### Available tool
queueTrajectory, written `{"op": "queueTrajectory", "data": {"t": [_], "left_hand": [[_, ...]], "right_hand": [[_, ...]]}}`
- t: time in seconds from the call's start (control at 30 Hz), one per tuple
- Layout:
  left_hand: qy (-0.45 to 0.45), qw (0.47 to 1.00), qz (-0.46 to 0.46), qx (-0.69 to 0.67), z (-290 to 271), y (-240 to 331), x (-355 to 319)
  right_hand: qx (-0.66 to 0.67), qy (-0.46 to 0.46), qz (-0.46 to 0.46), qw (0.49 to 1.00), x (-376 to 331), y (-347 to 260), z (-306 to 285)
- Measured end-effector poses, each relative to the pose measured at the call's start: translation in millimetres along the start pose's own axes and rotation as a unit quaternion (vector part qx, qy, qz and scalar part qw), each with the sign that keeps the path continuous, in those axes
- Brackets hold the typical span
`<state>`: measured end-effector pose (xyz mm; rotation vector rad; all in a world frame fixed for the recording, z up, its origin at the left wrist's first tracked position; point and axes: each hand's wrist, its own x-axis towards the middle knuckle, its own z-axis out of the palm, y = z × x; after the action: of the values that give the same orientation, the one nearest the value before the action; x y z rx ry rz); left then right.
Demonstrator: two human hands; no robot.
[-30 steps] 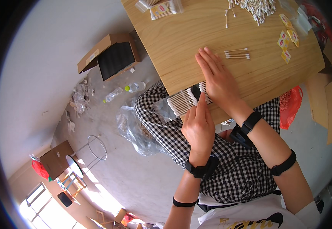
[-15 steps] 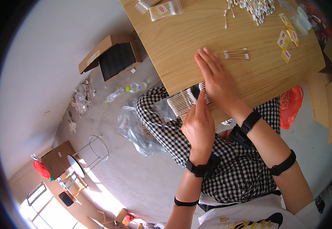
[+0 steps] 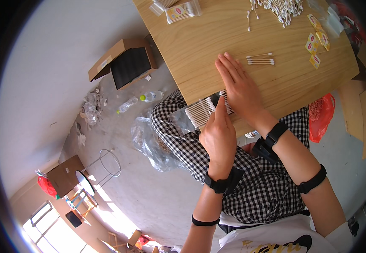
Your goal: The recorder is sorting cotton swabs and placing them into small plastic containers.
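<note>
My right hand (image 3: 244, 90) lies flat on the wooden table (image 3: 200, 46), its fingers stretched out and close together. Under its heel, more white cotton swabs (image 3: 222, 93) stick out in a short row. My left hand (image 3: 219, 137) is at the table's near edge with its index finger stretched up to them and its other fingers curled. Beside it, a neat row of cotton swabs (image 3: 199, 113) lies in what looks like a clear bag (image 3: 181, 120), apparently gripped by this hand; the thumb's hold is hidden. A few loose cotton swabs (image 3: 260, 61) lie right of my right fingertips.
A heap of cotton swabs (image 3: 282, 8) and filled packets (image 3: 183, 12) lie at the far side. Yellow-and-white cards (image 3: 313, 42) are at the right. Bottles (image 3: 151, 96), an open carton (image 3: 130, 65), a stool (image 3: 86, 182) and a red bag (image 3: 321, 118) surround the table.
My left hand has shifted very slightly at the table edge. My right hand stays in place, and the swabs on the table look unchanged.
</note>
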<state>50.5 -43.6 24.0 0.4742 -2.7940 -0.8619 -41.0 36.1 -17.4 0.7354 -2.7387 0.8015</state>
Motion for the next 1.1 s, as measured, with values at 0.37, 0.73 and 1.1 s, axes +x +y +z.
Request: {"op": "queueTrajectory", "data": {"t": [0.37,0.73,1.1], "left_hand": [[-0.036,0.998,0.034,-0.044,-17,-4,-40],[-0.128,0.984,0.126,0.018,-16,-9,-55],[-0.172,0.964,0.134,0.154,-3,9,-54]], "right_hand": [[-0.033,-0.016,-0.021,0.999,-2,2,-2],[-0.108,-0.012,-0.048,0.993,-15,16,-10],[-0.031,0.056,-0.003,0.998,-18,27,-19]]}}
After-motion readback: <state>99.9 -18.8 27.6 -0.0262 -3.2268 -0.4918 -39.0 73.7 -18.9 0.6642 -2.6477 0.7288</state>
